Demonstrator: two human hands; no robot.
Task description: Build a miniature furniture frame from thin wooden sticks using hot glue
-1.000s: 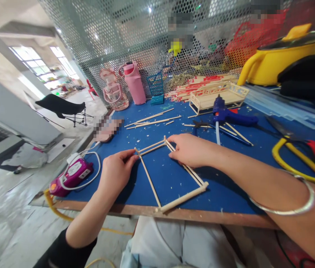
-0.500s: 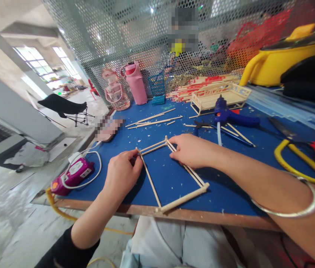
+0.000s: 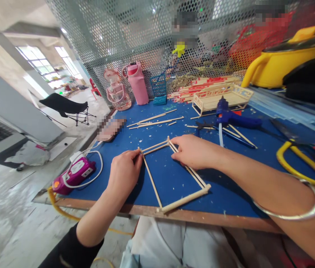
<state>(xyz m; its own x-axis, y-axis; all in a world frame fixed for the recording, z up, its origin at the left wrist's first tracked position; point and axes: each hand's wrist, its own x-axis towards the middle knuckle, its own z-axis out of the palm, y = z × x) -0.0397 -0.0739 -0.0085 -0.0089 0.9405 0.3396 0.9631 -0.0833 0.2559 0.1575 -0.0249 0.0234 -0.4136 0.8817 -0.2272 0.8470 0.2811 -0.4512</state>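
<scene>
A four-sided frame of thin wooden sticks (image 3: 185, 201) rests on the blue tabletop by its front edge. Its near side is a thicker stick; the far and right sides are doubled thin sticks. My left hand (image 3: 126, 167) pinches the far left corner between thumb and fingers. With thumb and fingers closed, my right hand (image 3: 192, 150) grips the doubled sticks just below the far right corner. Beyond the frame lie several loose sticks (image 3: 157, 122). A blue glue gun (image 3: 230, 116) with a clear glue stick in it lies past my right forearm, beside dark-jawed pliers (image 3: 204, 127).
A small stick-built model (image 3: 221, 100) and a pile of red-marked sticks (image 3: 204, 87) are at the back. Scissors (image 3: 299, 163) and clear glue sticks (image 3: 286, 109) lie right, below a yellow pot (image 3: 283, 63). Left are a purple power strip (image 3: 75, 175), phone (image 3: 111, 130) and pink bottles (image 3: 137, 83).
The whole view has shifted slightly. Both hands keep their hold on the stick frame, which stays in the same place on the table.
</scene>
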